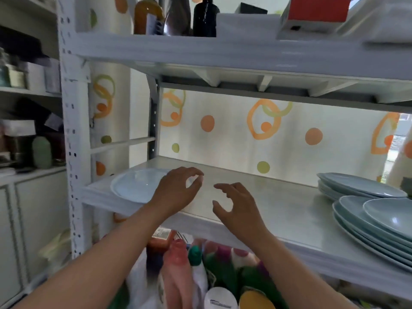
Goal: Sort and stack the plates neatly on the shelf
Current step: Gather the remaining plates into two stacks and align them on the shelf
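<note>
Middle shelf (278, 197) of a white metal rack is seen from in front and slightly above. One pale white plate (133, 186) is noted lying flat at the shelf's left end, its right rim hidden behind the left hand (178, 190). That hand is held over the plate's edge with fingers loosely curved, thumb and forefinger close together, and nothing is seen between them; contact with the plate cannot be judged. The right hand (236, 204) is held just beside it over bare shelf, fingers spread and slightly bent, nothing gripped. Well apart at the right end, two stacks of pale blue plates are recorded: a rear stack (356, 186) near the back, and a front stack (367, 221) of larger plates, cut off by the picture's right edge. A smaller blue plate (392, 217) is set on top of the front stack, also cut off. Plate counts cannot be made out. Behind the shelf a backing sheet (245, 134) printed with orange and green rings and dots is seen. On the upper shelf (200, 52) a black bottle (204, 16), an amber bottle (147, 16) and a red box (318, 7) are cropped at the top. Below, blurred coloured bottles (178, 264) are partly hidden by both forearms; print on a white cap (220, 298) is unreadable.
</note>
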